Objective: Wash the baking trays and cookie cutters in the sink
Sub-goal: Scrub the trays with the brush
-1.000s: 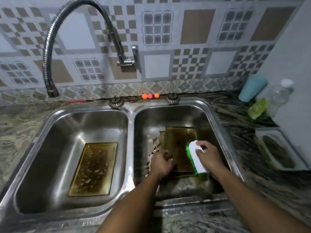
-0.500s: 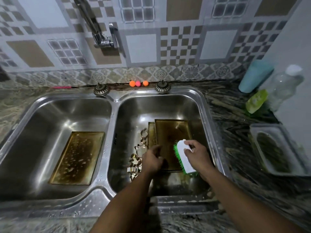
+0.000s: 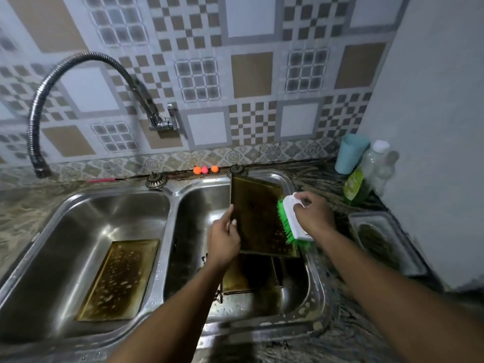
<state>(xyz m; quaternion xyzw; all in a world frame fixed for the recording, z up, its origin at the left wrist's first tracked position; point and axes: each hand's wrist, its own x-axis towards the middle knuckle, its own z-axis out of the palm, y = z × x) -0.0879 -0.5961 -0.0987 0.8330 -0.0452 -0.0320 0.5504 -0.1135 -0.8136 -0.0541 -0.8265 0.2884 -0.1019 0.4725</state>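
While one baking tray (image 3: pixel 119 279) lies flat in the left basin (image 3: pixel 78 221), the left hand (image 3: pixel 224 241) grips the left edge of a second tray (image 3: pixel 258 218), raised and tilted over the right basin (image 3: pixel 301 289). The right hand (image 3: pixel 313 214) clasps a green-bristled scrub brush (image 3: pixel 289 218), bristles against that tray.

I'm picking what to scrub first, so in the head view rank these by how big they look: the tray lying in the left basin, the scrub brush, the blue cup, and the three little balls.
Largest to smallest as they look:
1. tray in the left basin
2. scrub brush
3. blue cup, though it stands farther back, so this ranking is unsure
4. three little balls
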